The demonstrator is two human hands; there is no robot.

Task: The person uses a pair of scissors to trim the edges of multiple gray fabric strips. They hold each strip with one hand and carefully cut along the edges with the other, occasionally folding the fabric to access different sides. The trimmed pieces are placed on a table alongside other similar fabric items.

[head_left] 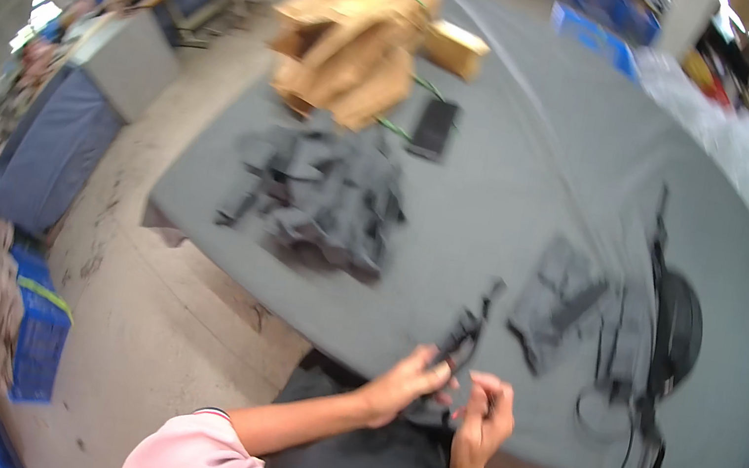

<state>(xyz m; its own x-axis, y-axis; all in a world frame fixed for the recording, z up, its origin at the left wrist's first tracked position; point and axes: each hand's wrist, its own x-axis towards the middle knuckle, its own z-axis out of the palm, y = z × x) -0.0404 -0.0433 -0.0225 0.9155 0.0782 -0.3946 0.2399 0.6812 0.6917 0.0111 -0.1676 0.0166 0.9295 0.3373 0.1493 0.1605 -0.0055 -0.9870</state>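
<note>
The black item (464, 332), partly hidden by the left hand (406, 387), was blurred; dark cloth (340, 203) near the left corner of the worktop (473, 216) was smeared

Bright, blurred, fisheye-distorted view

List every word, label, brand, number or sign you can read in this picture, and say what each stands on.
None: no text can be read anywhere.
Dark strap piece in the left hand: too blurred to show any lettering.
Brown paper bundle: no legible marking.
Dark rectangular object: no legible marking.
Blue crate: no legible marking.
Background: too small and blurred to tell.
</note>
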